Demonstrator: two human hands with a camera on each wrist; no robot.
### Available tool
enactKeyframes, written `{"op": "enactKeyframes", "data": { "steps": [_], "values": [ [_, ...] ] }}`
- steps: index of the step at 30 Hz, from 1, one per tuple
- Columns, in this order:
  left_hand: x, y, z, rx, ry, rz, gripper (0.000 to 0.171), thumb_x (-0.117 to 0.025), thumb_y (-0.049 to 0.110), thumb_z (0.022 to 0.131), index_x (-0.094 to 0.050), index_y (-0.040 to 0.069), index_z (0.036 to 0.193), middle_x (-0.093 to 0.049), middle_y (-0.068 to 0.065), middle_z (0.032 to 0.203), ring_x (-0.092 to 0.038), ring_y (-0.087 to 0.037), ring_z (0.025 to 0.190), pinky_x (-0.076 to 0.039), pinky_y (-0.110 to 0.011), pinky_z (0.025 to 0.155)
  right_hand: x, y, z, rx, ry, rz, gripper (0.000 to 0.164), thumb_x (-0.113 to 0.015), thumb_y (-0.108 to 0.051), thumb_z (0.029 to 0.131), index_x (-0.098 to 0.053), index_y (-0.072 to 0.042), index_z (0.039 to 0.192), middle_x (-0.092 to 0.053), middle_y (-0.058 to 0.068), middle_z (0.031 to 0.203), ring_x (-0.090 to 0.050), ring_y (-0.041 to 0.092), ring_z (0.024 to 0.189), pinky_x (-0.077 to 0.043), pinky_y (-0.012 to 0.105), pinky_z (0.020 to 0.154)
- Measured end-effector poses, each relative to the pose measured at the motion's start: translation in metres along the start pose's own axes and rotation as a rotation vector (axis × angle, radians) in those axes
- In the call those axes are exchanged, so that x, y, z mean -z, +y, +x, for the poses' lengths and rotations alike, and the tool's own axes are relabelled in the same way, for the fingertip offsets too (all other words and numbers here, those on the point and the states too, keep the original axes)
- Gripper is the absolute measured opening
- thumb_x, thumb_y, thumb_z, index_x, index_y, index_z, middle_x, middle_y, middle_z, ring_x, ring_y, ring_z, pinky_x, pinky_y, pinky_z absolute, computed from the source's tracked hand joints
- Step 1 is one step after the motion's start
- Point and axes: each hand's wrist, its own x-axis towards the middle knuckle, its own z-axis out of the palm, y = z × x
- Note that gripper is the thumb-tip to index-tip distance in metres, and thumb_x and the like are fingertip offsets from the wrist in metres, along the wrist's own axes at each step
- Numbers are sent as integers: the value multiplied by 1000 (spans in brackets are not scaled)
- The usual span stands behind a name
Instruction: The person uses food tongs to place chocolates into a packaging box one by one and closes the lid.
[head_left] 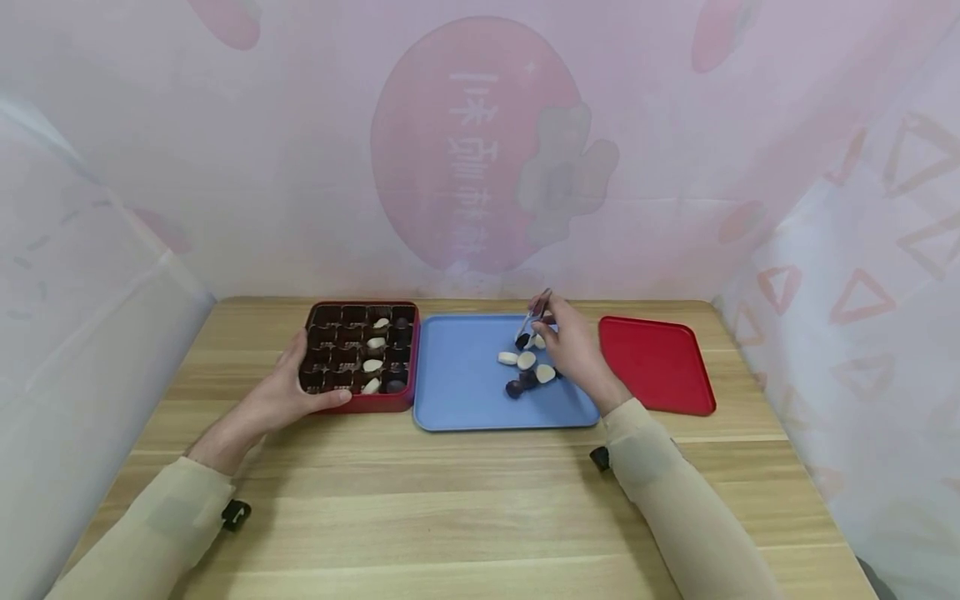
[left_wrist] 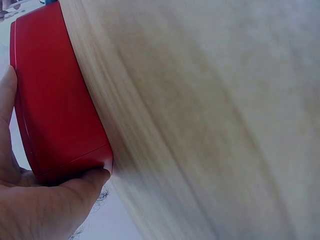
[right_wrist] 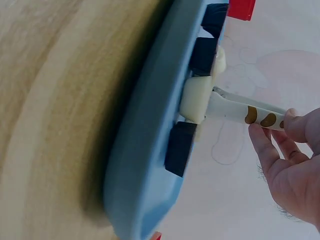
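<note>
My left hand [head_left: 279, 390] grips the near left corner of a red box [head_left: 382, 403], its thumb along the front wall. In the left wrist view the box's smooth side [left_wrist: 55, 95] fills the space between thumb and fingers. Inside is a brown divided insert [head_left: 322, 337]; white and dark chocolates sit in its right-hand columns. My right hand [head_left: 576, 346] pinches light tongs with brown spots [right_wrist: 235, 110] over a blue tray [head_left: 457, 375]. The tips are at a dark chocolate [head_left: 522, 341]; whether they grip it I cannot tell. White chocolates [head_left: 526, 361] and dark ones [head_left: 513, 389] lie nearby.
A red lid-like tray [head_left: 660, 367] lies right of the blue tray, by my right wrist. The box stands close to the blue tray's left edge. Wood-grain table [head_left: 435, 500] extends in front, and a printed cloth wall [head_left: 300, 167] rises behind.
</note>
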Motion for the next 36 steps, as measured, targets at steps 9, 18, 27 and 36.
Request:
{"op": "enactKeyframes", "data": {
  "steps": [9,18,27,36],
  "values": [
    [0,0,2,-3,-3,-4,146,-85,63,81,28,23,164,29,-6,175,17,-48,163,1,-77,128,-6,5,4,-4,-7,17,26,-64,-8,104,-60,-8,129,-70,13,130,-70,34,127,-60,46,108],
    [0,2,2,4,-5,0,146,-84,63,81,28,23,164,29,-6,174,17,-49,162,1,-77,128,-11,6,7,-3,11,8,24,-66,-9,103,-61,-10,126,-70,10,122,-71,31,124,-61,44,107],
    [1,2,2,10,-4,-3,148,-85,66,79,30,25,163,29,-7,174,17,-51,162,1,-78,127,-13,-22,6,64,40,18,20,-65,-9,104,-60,-12,124,-70,6,119,-71,26,120,-63,39,103],
    [0,0,2,7,-1,-1,146,-85,63,80,29,25,164,28,-8,175,17,-50,162,1,-78,127,-20,-56,3,107,35,70,19,-62,-12,106,-61,-11,125,-71,5,121,-71,25,120,-64,36,100]
  ]
}}
